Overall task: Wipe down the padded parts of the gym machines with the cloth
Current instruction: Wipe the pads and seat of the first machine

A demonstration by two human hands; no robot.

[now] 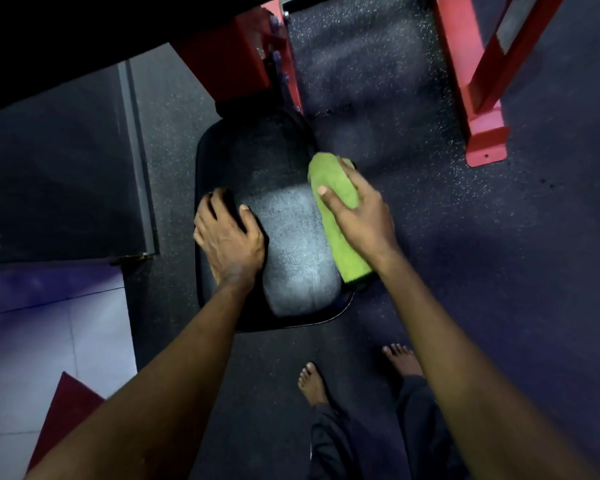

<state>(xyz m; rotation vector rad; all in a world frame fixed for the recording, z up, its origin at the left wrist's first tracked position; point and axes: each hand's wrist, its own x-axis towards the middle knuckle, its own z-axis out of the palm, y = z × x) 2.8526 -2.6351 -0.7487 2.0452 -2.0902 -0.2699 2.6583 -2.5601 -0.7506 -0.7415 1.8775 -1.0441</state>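
Note:
A black padded seat [284, 237] of a red-framed gym machine lies below me, its middle shining in the light. My left hand [227, 233] rests on the seat's left edge, with fingers curled over the rim and thumb on top. My right hand [359, 211] grips a folded green cloth [340, 216] against the seat's right edge; the thumb lies across the cloth and the fingers wrap its far side.
The red machine post [236, 53] rises at the seat's far end, and a red frame leg [478, 98] stands on the speckled rubber floor to the right. A dark grey panel [66, 161] is on the left. My bare feet [312, 382] stand near the seat's front.

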